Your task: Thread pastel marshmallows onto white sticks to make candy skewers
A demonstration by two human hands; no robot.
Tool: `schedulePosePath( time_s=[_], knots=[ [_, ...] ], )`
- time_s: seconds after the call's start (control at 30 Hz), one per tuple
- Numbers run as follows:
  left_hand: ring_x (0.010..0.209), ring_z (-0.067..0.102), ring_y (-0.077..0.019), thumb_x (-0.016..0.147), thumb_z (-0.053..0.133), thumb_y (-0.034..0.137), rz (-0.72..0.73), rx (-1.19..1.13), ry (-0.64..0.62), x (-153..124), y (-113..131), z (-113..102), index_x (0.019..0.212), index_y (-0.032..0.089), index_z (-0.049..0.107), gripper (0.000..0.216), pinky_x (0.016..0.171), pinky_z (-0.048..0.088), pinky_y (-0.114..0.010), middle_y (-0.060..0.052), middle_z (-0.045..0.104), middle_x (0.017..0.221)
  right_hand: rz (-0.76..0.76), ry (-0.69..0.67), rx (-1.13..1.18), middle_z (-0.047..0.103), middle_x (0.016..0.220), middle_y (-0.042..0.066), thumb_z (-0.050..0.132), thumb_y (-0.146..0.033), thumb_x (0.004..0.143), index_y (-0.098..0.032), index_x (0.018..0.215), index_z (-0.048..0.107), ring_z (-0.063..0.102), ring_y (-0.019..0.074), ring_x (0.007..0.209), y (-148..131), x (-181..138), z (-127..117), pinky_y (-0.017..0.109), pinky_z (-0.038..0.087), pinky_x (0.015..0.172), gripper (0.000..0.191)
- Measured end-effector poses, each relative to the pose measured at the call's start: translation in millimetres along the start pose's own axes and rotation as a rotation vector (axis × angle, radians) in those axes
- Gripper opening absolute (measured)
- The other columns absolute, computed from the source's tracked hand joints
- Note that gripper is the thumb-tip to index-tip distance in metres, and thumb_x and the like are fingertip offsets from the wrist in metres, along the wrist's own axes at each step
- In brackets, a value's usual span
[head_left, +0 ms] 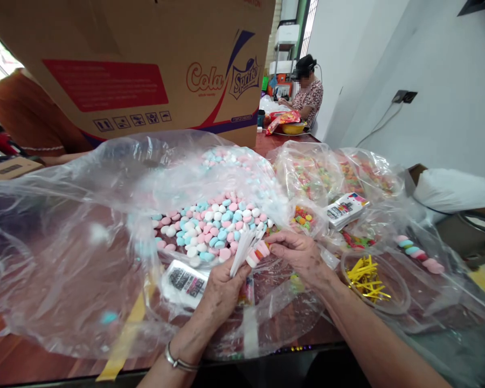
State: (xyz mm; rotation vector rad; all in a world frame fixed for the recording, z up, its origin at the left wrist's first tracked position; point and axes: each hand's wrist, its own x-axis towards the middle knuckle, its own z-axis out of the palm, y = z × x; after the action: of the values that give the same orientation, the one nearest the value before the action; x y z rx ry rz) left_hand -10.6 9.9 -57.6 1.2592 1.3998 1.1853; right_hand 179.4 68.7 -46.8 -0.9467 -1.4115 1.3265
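Observation:
My left hand (pixel 222 291), with a metal bangle at the wrist, is closed around a bundle of white sticks (pixel 244 248) that fan upward. Beside the bundle is a short row of pink, white and orange candies (pixel 258 253), close to my left thumb. My right hand (pixel 301 258) reaches in from the right, its thumb and fingertips pinched at the row's right end. Behind my hands lies a heap of pink, blue and white round marshmallows (pixel 214 226) in clear plastic. A stack of printed packets (pixel 184 283) rests left of my left wrist.
A large cardboard box (pixel 125 81) stands behind the heap. To the right are bags of gummy candies (pixel 307 170), another packet stack (pixel 347 210), a bowl rim (pixel 404 291) around yellow twist ties (pixel 367 277), and a finished-looking candy row (pixel 420 253). A person (pixel 307 97) sits farther back.

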Motion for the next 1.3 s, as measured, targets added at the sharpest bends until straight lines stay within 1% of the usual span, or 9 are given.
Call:
schedulePosePath(
  time_s=[0.27,0.43,0.5,0.6,0.8,0.9,1.03,1.2,1.3],
  knots=[
    [0.046,0.039,-0.0104,0.078,0.069,0.042,-0.032,0.023,0.066,0,5,0,0.055,0.018,0.057,0.035,0.045,0.03,-0.021,0.006,0.046,0.046,-0.131,-0.118,-0.203,0.071,0.085,0.0,0.065,-0.024,0.081,-0.022,0.087,0.076,0.064,0.015,0.082,-16,7,9,0.028,0.049,0.08,0.013],
    [0.04,0.036,-0.0076,0.072,0.074,0.044,-0.118,-0.187,0.177,3,6,0,0.052,0.016,0.058,0.038,0.04,0.025,-0.02,0.005,0.047,0.043,-0.124,-0.004,-0.129,0.068,0.102,0.002,0.056,-0.033,0.087,-0.022,0.117,0.063,0.065,0.015,0.082,-19,20,13,0.028,0.052,0.072,0.032],
    [0.04,0.038,-0.0074,0.071,0.074,0.045,-0.117,-0.249,0.209,4,4,-1,0.058,0.015,0.061,0.035,0.039,0.027,-0.019,0.004,0.051,0.047,-0.156,0.005,-0.378,0.066,0.101,0.004,0.046,-0.032,0.093,-0.02,0.119,0.059,0.063,0.0154,0.082,-16,23,12,0.027,0.051,0.07,0.031],
    [0.04,0.041,-0.0069,0.07,0.075,0.046,-0.125,-0.288,0.234,6,1,-3,0.062,0.014,0.063,0.034,0.038,0.029,-0.018,0.002,0.056,0.052,-0.196,-0.115,-0.837,0.064,0.098,0.006,0.046,-0.019,0.092,-0.02,0.105,0.064,0.06,0.0187,0.09,-7,23,11,0.03,0.047,0.081,0.023],
    [0.035,0.043,-0.0065,0.075,0.071,0.042,-0.128,-0.274,0.194,5,3,-5,0.056,0.014,0.059,0.036,0.035,0.029,-0.018,0.002,0.056,0.047,-0.169,-0.231,-1.107,0.06,0.111,0.012,0.048,-0.003,0.084,-0.018,0.1,0.063,0.054,0.0241,0.104,12,20,15,0.033,0.043,0.085,0.027],
    [0.034,0.043,-0.0064,0.076,0.071,0.04,-0.135,-0.268,0.193,4,6,-4,0.058,0.014,0.06,0.034,0.034,0.029,-0.017,0.002,0.056,0.046,-0.15,-0.248,-1.167,0.06,0.109,0.014,0.051,-0.007,0.084,-0.015,0.1,0.06,0.056,0.0243,0.098,13,21,10,0.033,0.044,0.08,0.02],
    [0.034,0.043,-0.0061,0.076,0.071,0.038,-0.15,-0.258,0.183,3,8,-3,0.061,0.014,0.06,0.031,0.035,0.031,-0.016,0.002,0.058,0.047,-0.169,-0.313,-1.167,0.064,0.099,0.007,0.054,-0.015,0.087,-0.017,0.098,0.059,0.058,0.0201,0.09,11,25,2,0.03,0.043,0.077,0.012],
    [0.034,0.043,-0.006,0.075,0.071,0.04,-0.156,-0.255,0.179,4,8,-3,0.066,0.014,0.061,0.03,0.034,0.03,-0.016,0.003,0.058,0.046,-0.243,-0.391,-1.138,0.063,0.11,0.006,0.049,-0.01,0.089,-0.021,0.121,0.057,0.057,0.0185,0.102,11,27,7,0.028,0.042,0.085,0.035],
    [0.034,0.043,-0.0061,0.075,0.071,0.039,-0.151,-0.253,0.187,5,7,-3,0.066,0.014,0.061,0.029,0.034,0.03,-0.016,0.004,0.057,0.047,-0.278,-0.424,-1.13,0.062,0.102,0.005,0.05,-0.01,0.089,-0.021,0.11,0.063,0.057,0.0186,0.097,15,28,11,0.029,0.043,0.084,0.027]
  ],
)
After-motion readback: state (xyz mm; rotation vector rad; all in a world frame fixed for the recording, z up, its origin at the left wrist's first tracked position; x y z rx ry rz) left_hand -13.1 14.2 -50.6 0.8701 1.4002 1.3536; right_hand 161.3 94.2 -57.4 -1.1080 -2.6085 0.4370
